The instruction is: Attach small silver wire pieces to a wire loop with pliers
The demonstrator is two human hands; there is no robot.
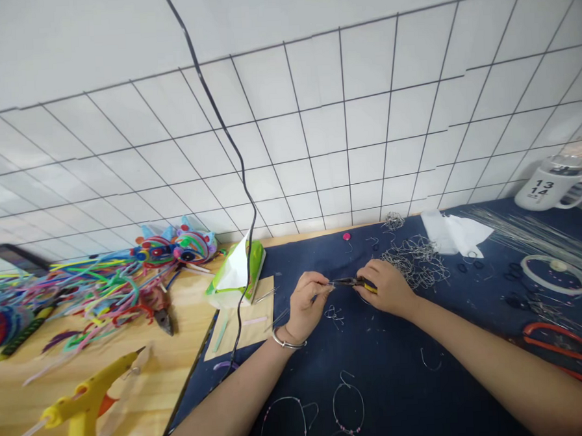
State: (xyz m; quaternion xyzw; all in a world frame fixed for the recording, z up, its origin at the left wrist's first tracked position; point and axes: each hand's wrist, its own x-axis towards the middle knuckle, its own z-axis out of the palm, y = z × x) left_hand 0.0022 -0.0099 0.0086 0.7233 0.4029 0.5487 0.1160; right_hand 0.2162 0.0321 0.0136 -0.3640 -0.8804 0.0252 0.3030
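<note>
My right hand (380,286) is closed around the yellow-and-black handles of a pair of pliers (346,281), whose dark jaws point left. Facing it, my left hand (309,301) pinches a thin piece at the jaw tips, which looks like wire but is too small to make out fully. Just below the hands lies a small bent wire piece (334,316). Nearer to me are wire rings with pink beads (348,407). A tangle of wire pieces (415,261) sits right behind my right hand, on the dark blue cloth (377,369).
At left are a yellow glue gun (89,404), red-handled pliers (163,316), colourful pipe cleaners (109,286) and a green tissue pack (240,273). A black cable (243,181) hangs across. Orange-handled scissors (561,340), straight wires (530,231) and a white mug (553,185) are at right.
</note>
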